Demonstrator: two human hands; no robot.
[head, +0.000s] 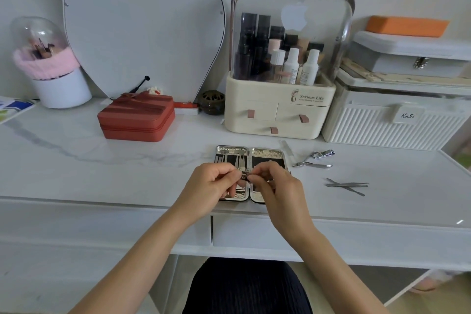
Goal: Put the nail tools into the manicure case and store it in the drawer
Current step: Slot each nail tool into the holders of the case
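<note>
Head view: manicure case (267, 153) open on worktop (127, 171), partly filled; both hands, left (207, 187) and right (275, 186), pinching small tool (245, 176) above it; clippers (323, 154), nippers (312, 164), tweezers (348, 185) still loose; drawer (331, 236) shut.

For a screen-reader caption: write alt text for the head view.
Left hand and right hand pinch a small metal nail tool over an open manicure case on a white vanity. Nail clippers, nippers and tweezers lie loose to its right.
</note>
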